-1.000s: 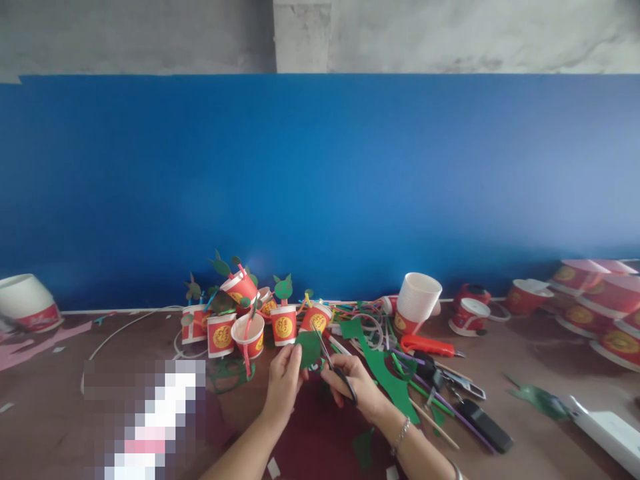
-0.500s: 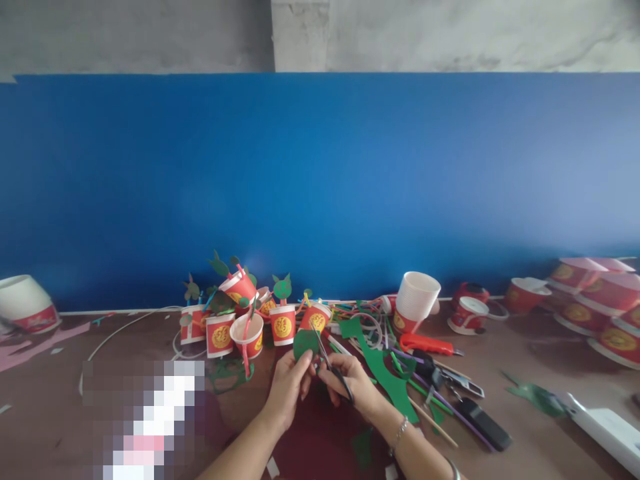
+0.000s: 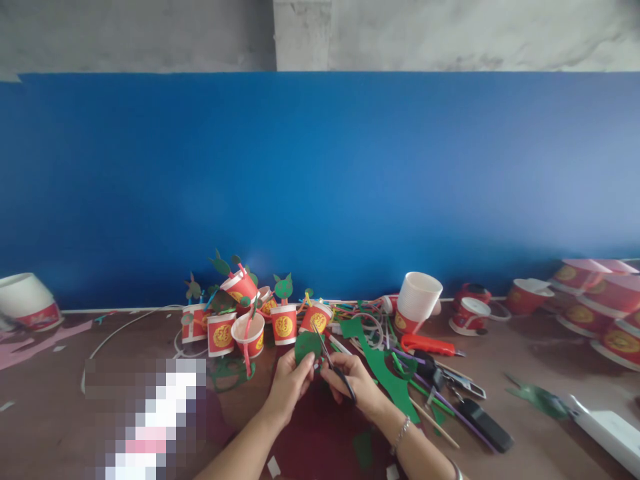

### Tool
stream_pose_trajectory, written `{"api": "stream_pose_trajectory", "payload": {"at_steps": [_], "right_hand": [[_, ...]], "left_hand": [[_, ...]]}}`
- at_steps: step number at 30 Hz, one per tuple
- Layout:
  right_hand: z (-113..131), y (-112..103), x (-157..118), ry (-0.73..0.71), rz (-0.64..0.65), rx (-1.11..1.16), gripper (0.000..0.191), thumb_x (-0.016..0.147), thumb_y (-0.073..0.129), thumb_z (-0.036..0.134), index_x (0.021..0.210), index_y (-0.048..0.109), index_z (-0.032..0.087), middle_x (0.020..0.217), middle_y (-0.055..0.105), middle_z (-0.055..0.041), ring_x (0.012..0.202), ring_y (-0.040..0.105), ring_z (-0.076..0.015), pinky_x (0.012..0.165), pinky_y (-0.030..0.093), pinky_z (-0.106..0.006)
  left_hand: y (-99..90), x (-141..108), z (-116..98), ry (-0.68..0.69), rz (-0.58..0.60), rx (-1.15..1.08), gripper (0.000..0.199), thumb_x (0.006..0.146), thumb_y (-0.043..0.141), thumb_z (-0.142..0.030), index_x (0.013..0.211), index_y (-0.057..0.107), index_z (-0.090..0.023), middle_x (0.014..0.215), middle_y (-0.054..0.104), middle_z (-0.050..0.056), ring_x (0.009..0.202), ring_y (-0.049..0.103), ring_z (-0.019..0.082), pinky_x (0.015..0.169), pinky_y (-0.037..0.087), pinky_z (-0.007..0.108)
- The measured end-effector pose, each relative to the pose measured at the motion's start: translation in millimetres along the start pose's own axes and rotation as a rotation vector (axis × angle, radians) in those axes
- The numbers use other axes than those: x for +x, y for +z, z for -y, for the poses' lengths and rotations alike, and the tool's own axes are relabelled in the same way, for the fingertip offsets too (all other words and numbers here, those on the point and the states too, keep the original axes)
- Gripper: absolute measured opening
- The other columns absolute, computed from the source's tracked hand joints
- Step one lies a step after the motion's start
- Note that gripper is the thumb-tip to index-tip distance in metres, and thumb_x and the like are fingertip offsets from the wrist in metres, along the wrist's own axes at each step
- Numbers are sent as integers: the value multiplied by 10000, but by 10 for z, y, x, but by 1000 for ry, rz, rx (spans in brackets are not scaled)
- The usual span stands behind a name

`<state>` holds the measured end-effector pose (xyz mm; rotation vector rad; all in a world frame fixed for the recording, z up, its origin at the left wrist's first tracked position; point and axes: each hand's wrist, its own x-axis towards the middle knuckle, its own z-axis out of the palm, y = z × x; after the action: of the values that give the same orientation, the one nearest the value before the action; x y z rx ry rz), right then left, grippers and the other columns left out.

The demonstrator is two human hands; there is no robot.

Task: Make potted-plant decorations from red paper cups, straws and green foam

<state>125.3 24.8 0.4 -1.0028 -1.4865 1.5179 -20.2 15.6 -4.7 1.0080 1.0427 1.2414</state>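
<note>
My left hand [image 3: 292, 381] pinches a rounded piece of green paper [image 3: 307, 345] between thumb and fingers. In my right hand [image 3: 351, 379] is a pair of scissors [image 3: 341, 381] with dark handles, its blades pointing up and away from me along the right edge of the green piece. Both hands are close together over the dark table, near a tilted red paper cup [image 3: 316, 317]. A long green paper offcut [image 3: 385, 373] lies just right of my right hand. Whether the blades are cutting into the paper is too small to tell.
Several red paper cups [image 3: 220, 335] with green cut-outs stand behind my left hand. A stack of white cups [image 3: 419, 297], a red utility knife [image 3: 430, 345], a black key fob [image 3: 483, 424] and straws lie to the right. More cups [image 3: 620, 340] are piled far right.
My hands stay nearly in place. The green piece is turned slightly and sits a little lower, with the scissors still at its right edge.
</note>
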Motion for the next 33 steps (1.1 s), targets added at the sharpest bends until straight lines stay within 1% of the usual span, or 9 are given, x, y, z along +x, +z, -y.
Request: {"api": "stream_pose_trajectory", "payload": {"at_steps": [5,9,15,17,20,23,29,33], "right_hand": [[21,-9,-3,3,9,-15,358,671,700,465,610,506,170,381,436,73,308,371,-54,341,264,-180],[12,-19,2,4,9,-26,361,676,694,471,608,504,172,377,438,73,303,371,-55,335,258,-178],[5,-26,1,20,6,-19,349,677,699,464,630,521,167,376,450,68,304,372,-56,337,259,-180],[9,-25,-2,16,16,-13,349,678,698,466,630,527,165,386,461,63,312,387,-60,345,274,-183],[26,-24,-7,-5,36,5,346,684,690,474,648,544,162,414,500,49,343,427,-71,371,310,-186],[56,-25,-14,-17,45,8,345,689,682,480,663,556,160,425,509,46,362,435,-74,386,323,-188],[56,-33,-23,-22,23,-7,341,689,690,458,618,524,168,409,469,57,341,404,-67,373,305,-191],[30,-38,-13,-6,25,-8,337,691,691,446,622,514,167,396,459,66,318,381,-55,352,277,-181]], "left_hand": [[-1,0,-12,4,-6,-12,380,702,640,-494,617,475,-162,436,401,-95,299,221,3,318,121,164],[7,-7,-20,5,-29,-11,403,679,651,-514,590,468,-165,426,394,-96,297,222,3,319,128,164],[19,-18,-29,37,-86,10,410,727,593,-534,595,475,-164,457,439,-75,315,276,11,322,148,153],[25,-24,-43,33,-102,16,411,722,592,-541,601,474,-166,456,436,-78,318,270,11,325,149,151],[27,-26,-51,24,-72,23,398,705,610,-534,615,477,-169,448,414,-86,327,263,15,333,153,155],[18,-20,-40,1,-33,18,377,708,621,-511,635,481,-168,458,401,-87,348,263,19,346,158,155],[2,-7,-7,24,-21,38,368,753,589,-485,626,460,-164,471,389,-85,351,254,14,349,149,156],[-10,2,4,33,-22,38,374,751,589,-492,624,451,-168,463,392,-89,334,239,10,338,144,156]]}}
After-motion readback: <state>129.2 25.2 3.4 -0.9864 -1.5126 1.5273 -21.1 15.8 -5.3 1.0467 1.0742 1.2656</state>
